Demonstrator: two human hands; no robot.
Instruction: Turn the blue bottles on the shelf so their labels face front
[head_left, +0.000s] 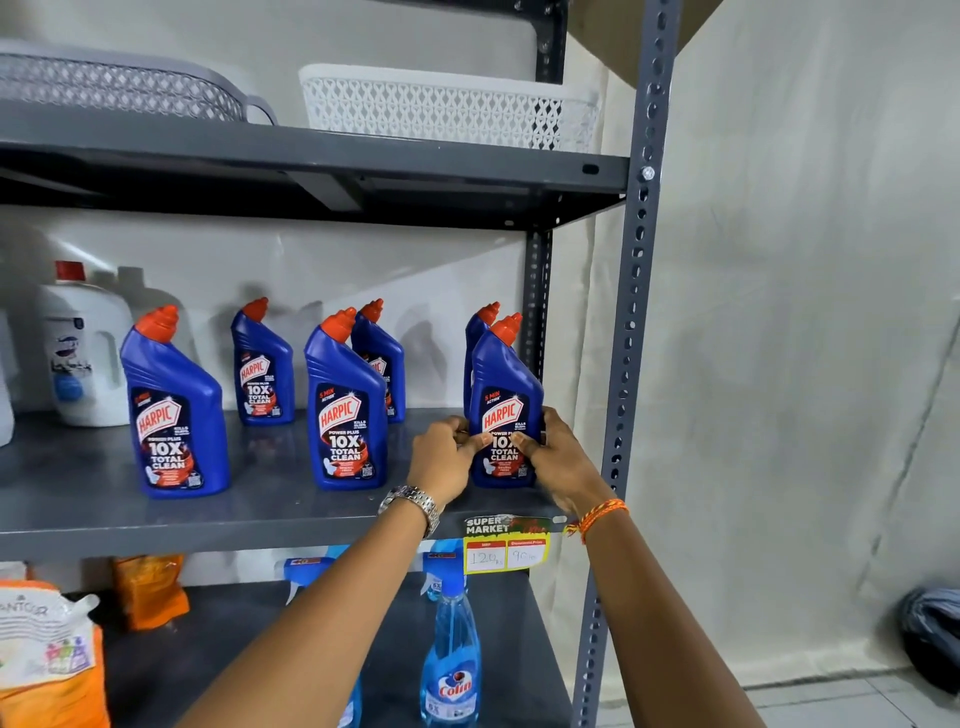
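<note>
A blue bottle (503, 410) with an orange cap stands upright near the front edge of a grey metal shelf (260, 525), at the shelf's right end beside the upright post (631, 322). Its label faces front. Both hands grip it low down: the left hand (447, 457) on its left side and the right hand (550, 452) on its right, fingers (524, 444) curled and closed against the bottle, thumbs pressed on the label. Just behind this bottle stands a second blue bottle (475, 338), mostly hidden, so its label cannot be read. To the left of the held bottle, a front bottle (345, 410) and one behind it (382, 358) both show labels forward. Further left, a rear bottle (262, 369) and a large front bottle (174, 410) also face front. The task looks nearly done; only the hidden bottle may still need checking. A white jug (85, 353) sits at the far left. A price tag (506, 545) hangs on the shelf edge below the held bottle.
</note>
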